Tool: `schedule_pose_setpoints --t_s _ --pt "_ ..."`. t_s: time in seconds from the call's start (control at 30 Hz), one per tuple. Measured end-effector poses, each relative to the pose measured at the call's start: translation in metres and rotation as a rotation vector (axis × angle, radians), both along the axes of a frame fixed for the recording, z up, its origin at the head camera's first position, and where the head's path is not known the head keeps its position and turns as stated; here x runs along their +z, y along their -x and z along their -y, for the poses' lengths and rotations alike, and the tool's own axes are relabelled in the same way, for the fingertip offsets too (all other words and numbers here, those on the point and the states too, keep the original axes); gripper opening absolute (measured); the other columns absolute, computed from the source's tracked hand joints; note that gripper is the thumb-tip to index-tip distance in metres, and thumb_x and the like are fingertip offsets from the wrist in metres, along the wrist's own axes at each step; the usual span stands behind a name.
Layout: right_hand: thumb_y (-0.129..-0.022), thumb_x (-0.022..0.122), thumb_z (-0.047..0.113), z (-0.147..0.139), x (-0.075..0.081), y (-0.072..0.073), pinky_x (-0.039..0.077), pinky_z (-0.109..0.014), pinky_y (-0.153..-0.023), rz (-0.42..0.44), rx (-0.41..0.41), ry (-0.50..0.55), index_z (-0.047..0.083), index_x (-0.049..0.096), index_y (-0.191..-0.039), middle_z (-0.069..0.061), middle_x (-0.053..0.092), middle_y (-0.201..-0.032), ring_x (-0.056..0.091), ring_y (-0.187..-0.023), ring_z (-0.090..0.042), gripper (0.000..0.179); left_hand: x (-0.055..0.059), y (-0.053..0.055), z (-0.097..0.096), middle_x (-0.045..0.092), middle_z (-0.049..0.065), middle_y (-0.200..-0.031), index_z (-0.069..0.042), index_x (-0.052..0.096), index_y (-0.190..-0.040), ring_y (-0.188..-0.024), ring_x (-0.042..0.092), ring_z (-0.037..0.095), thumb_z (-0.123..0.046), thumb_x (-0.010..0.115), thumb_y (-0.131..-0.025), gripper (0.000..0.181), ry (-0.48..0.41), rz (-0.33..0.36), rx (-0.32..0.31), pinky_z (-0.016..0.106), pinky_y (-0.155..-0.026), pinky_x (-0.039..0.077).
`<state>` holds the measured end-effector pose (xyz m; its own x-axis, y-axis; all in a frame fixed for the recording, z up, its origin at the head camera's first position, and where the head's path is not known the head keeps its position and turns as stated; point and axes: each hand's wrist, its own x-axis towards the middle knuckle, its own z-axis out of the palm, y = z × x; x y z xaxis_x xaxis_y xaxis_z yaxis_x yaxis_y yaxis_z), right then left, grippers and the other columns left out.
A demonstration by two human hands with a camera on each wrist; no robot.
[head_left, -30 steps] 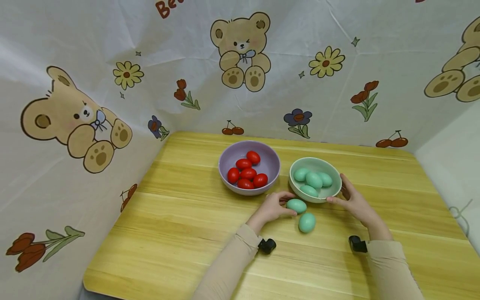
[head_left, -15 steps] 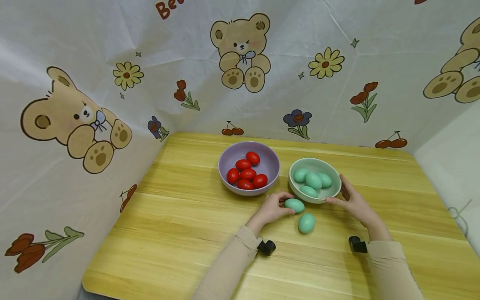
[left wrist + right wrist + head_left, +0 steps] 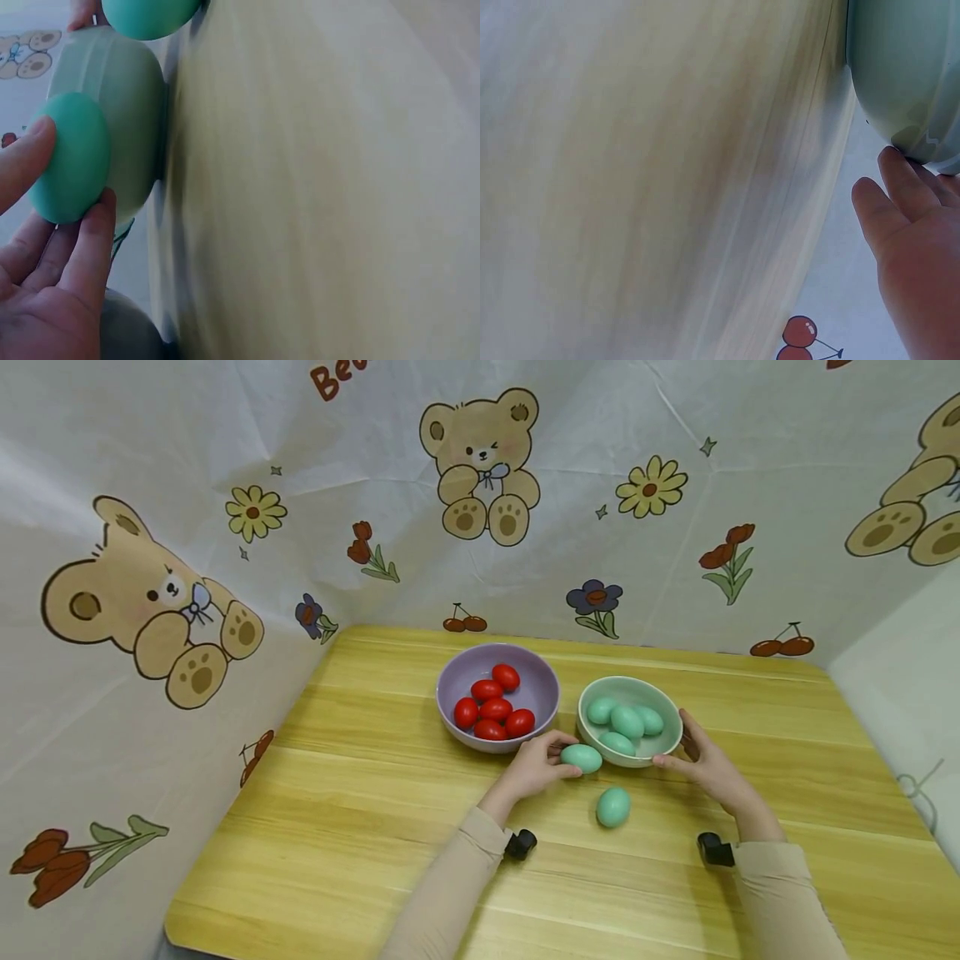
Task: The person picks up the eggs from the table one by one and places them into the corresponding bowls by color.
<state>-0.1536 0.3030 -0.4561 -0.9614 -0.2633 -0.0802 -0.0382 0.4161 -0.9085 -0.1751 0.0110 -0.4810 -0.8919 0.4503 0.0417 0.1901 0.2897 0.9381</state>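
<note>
In the head view, my left hand (image 3: 534, 766) pinches a green egg (image 3: 581, 759) between thumb and fingers, just in front of the light green bowl (image 3: 632, 761). The left wrist view shows this egg (image 3: 73, 161) against the bowl's outer wall (image 3: 124, 112). My right hand (image 3: 712, 772) rests at the right side of the bowl, thumb near the front rim. In the right wrist view its fingers (image 3: 904, 184) look fairly straight, with fingertips against the bowl wall. Several green eggs (image 3: 627, 722) lie in this bowl. Another green egg (image 3: 613, 807) lies on the table between my hands.
A purple bowl (image 3: 450, 681) with several red eggs (image 3: 496, 709) stands to the left of the green bowl, close behind my left hand. The wooden table (image 3: 322, 827) meets a white cloth (image 3: 570, 435) printed with bears at the back and sides.
My left hand has lifted the green egg a little and moved it back and to the left, away from the other loose egg. The right hand and both bowls stay put.
</note>
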Motion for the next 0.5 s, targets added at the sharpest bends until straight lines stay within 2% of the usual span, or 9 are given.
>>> schedule_pose_setpoints --t_s 0.23,0.4,0.5 --pt "-0.090 0.063 0.019 0.001 0.001 0.000 0.015 -0.065 -0.099 -0.005 0.001 -0.005 0.010 -0.014 -0.146 -0.022 -0.006 -0.151 0.005 -0.132 -0.049 0.096 0.018 0.003 0.002 0.059 -0.005 -0.110 -0.010 0.058 -0.119 -0.099 0.056 0.007 -0.016 0.076 -0.078 0.044 -0.047 -0.015 -0.063 0.019 -0.085 0.046" --pt "-0.090 0.063 0.019 0.001 0.001 0.000 0.015 -0.065 -0.100 -0.002 0.002 -0.006 0.009 -0.014 -0.146 -0.020 -0.007 -0.151 0.004 -0.133 -0.048 0.096 0.031 0.011 -0.003 0.059 -0.005 -0.111 -0.010 0.059 -0.118 -0.099 0.056 0.006 -0.017 0.075 -0.079 0.043 -0.086 -0.030 -0.051 0.019 -0.085 0.046" --pt "-0.090 0.063 0.019 0.000 0.000 0.000 0.015 -0.065 -0.100 0.003 0.000 -0.011 0.009 -0.014 -0.146 -0.020 -0.007 -0.151 0.005 -0.133 -0.048 0.096 0.039 0.018 -0.009 0.059 -0.003 -0.111 -0.009 0.058 -0.119 -0.099 0.056 0.005 -0.018 0.075 -0.080 0.043 -0.072 -0.049 -0.038 0.017 -0.085 0.045"
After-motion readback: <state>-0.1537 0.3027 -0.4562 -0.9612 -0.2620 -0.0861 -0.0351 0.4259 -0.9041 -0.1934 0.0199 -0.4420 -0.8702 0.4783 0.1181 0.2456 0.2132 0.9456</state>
